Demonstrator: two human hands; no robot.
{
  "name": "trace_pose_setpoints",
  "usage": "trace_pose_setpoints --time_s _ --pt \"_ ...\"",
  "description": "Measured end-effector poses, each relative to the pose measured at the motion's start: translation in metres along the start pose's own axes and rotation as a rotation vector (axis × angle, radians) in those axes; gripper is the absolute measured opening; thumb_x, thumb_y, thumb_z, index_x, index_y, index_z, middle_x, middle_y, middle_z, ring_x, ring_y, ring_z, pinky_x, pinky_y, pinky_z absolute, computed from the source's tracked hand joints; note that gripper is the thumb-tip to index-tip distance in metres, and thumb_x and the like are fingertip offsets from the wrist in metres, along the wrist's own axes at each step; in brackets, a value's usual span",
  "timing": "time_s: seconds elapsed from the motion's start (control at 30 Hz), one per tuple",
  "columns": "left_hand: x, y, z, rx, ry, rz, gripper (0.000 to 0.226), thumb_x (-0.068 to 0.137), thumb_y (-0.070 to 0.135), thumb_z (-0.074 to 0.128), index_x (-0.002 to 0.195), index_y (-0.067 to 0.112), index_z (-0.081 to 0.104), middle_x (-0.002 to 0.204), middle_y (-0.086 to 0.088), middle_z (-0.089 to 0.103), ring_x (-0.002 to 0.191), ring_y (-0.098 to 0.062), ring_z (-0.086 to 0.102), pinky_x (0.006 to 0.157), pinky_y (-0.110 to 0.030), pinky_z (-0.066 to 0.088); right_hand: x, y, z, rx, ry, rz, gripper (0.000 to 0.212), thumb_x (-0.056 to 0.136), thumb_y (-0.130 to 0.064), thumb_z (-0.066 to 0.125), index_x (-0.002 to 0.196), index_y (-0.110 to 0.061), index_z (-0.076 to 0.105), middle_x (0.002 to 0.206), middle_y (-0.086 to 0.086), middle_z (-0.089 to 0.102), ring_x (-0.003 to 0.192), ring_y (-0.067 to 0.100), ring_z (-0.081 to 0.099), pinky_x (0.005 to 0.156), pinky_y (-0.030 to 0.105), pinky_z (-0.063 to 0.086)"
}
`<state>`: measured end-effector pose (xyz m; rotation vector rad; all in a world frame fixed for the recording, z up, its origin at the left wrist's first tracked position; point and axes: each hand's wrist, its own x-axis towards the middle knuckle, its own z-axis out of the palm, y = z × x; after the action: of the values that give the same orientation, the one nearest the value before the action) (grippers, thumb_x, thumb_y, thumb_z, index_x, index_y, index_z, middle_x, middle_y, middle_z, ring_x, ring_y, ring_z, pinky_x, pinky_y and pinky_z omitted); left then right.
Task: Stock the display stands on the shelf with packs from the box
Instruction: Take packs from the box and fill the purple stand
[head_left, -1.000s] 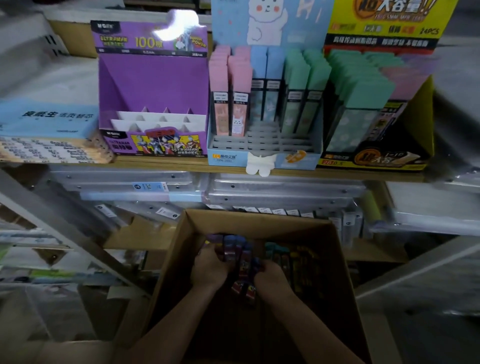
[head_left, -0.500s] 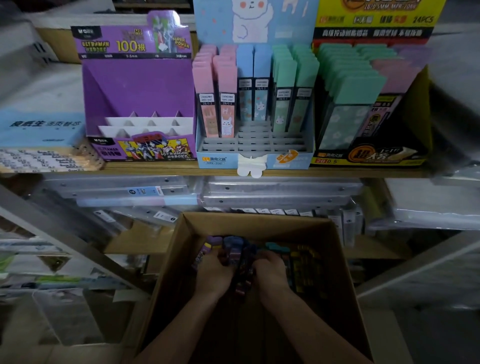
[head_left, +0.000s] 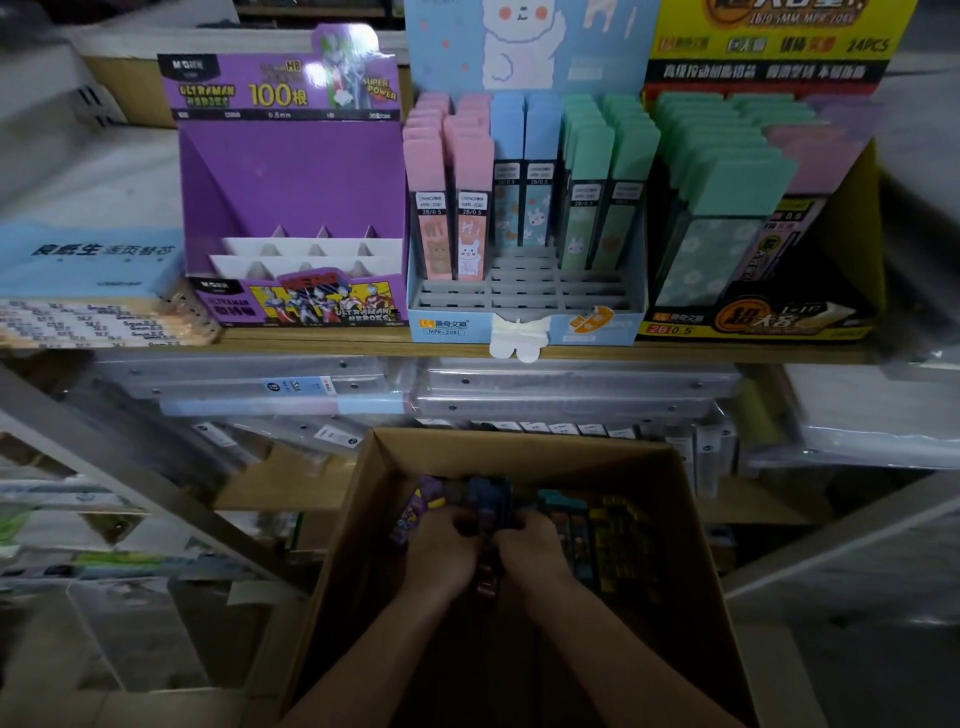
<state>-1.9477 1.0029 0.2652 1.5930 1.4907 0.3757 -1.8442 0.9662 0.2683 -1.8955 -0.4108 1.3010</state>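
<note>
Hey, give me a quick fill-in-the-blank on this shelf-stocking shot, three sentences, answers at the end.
1. The empty display stand is coloured ____.
2. The left hand and right hand grip packs inside the cardboard ____.
3. The blue stand sits ____ the empty one and the yellow stand.
Missing words: purple; box; between.

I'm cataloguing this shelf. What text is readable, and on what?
"ULTRAMAN HEROES": purple stand
"100根": its header
"SUPER POWER": same header
"MPR-2081": blue stand front
"2B/0.5": labels on pink packs
"24PCS": yellow stand header
"2B 0.5": its front
Too blurred or unsure: packs in the box, pad stack labels, Chinese lettering.
</note>
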Motion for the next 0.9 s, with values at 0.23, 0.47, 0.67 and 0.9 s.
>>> trace_pose_setpoints --time_s 0.23,0.47,0.67,0.9 --pt "0.007 0.003 0.001 0.047 -0.004 -0.024 0.013 0.087 0.016 0.073 0.095 0.008 0.079 0.095 -0.011 0.077 0.093 -0.022 0.071 0.055 -0.012 0.038 0.009 0.000 -0.002 -0.092 0.035 -0.030 0.012 0.086 -0.003 0.067 0.091 -0.013 0.064 0.085 0.006 0.066 0.085 0.024 0.066 0.073 0.037 0.057" --pt "0.000 -0.005 0.001 0.114 0.013 0.059 0.008 0.088 0.020 0.072 0.083 0.014 0.076 0.078 0.000 0.073 0.082 -0.014 0.071 0.058 -0.022 0.041 0.011 0.006 0.003 -0.249 0.037 -0.074 0.021 0.083 -0.005 0.064 0.103 -0.012 0.061 0.098 0.008 0.067 0.089 0.021 0.065 0.067 0.026 0.053" --pt "-0.005 -0.006 0.002 0.125 0.071 0.088 0.012 0.089 0.023 0.070 0.079 0.017 0.068 0.083 -0.005 0.073 0.086 -0.024 0.071 0.065 -0.033 0.046 0.014 0.009 0.003 -0.179 0.041 -0.032 0.031 0.085 -0.006 0.064 0.115 -0.008 0.062 0.088 0.001 0.063 0.074 0.008 0.058 0.045 0.013 0.038" --pt "0.001 -0.004 -0.001 0.006 0.039 0.003 0.012 0.086 0.018 0.076 0.097 0.013 0.074 0.094 -0.009 0.076 0.094 -0.025 0.071 0.080 -0.038 0.054 0.016 0.004 -0.001 -0.084 0.037 0.014 0.036 0.080 -0.002 0.068 0.115 -0.005 0.065 0.100 0.013 0.070 0.080 0.018 0.066 0.047 0.017 0.045"
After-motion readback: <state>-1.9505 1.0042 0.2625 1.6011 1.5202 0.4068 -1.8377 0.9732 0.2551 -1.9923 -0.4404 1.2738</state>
